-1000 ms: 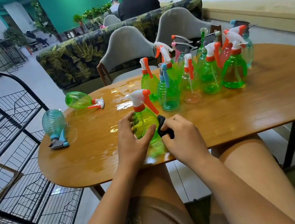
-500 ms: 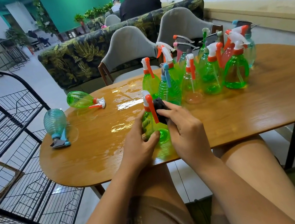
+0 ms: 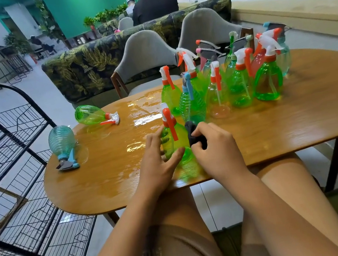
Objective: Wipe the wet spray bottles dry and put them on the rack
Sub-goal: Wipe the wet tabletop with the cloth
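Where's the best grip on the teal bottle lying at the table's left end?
Take the teal bottle around its narrow neck, just above the blue trigger head. It lies on its side with the head toward the near edge and the round ribbed belly away, so come from above on the near side. The wet-looking belly would probably slip.

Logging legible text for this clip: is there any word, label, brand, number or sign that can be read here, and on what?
None can be read.
The spray bottle in the left hand: no label visible.
The black cloth in the right hand: no print visible.
The standing bottles, the two lying bottles and the wire rack: no marking visible.
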